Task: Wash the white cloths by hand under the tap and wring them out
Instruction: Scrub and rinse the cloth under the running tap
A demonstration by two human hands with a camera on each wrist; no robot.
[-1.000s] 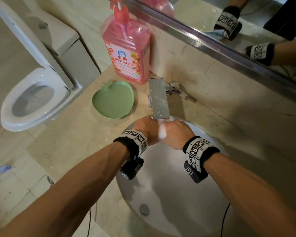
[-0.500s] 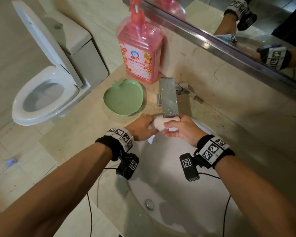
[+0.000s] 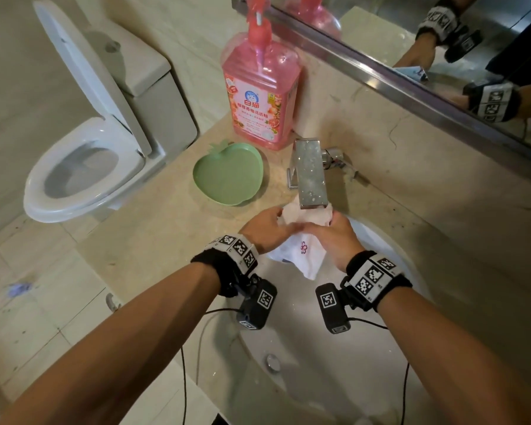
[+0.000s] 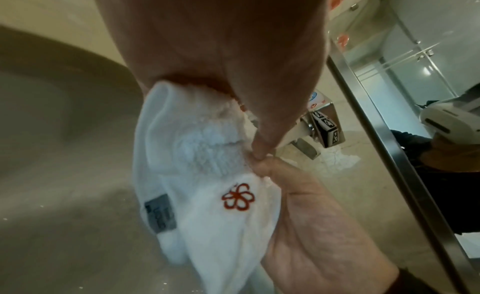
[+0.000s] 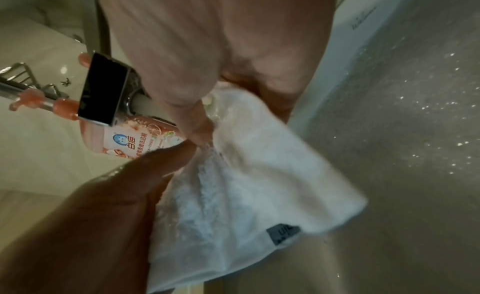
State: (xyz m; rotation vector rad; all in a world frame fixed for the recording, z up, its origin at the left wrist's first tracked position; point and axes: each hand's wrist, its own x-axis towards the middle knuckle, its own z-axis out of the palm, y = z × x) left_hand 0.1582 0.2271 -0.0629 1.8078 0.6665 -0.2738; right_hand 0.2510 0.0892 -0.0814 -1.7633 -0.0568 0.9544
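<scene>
A white cloth (image 3: 301,250) with a red stitched flower and a grey tag hangs over the basin (image 3: 390,250), its top bunched right under the chrome tap (image 3: 310,176). My left hand (image 3: 267,228) grips the cloth's left side and my right hand (image 3: 334,237) grips its right side. In the left wrist view the cloth (image 4: 202,195) hangs below my left hand (image 4: 233,62), whose thumb meets the other hand's finger at the cloth's edge. The right wrist view shows the cloth (image 5: 249,187) bunched under my right hand (image 5: 215,52), with the tap (image 5: 103,91) just behind.
A green apple-shaped dish (image 3: 227,176) lies on the counter left of the tap, with a pink pump bottle (image 3: 261,96) behind it against the wall. A mirror (image 3: 442,41) runs above. A toilet (image 3: 83,161) with raised lid stands left. The basin drain (image 3: 273,361) sits near me.
My hands have drawn apart and the cloth, balled tight between them a second ago, now hangs open with its flower showing. The view has shifted a little.
</scene>
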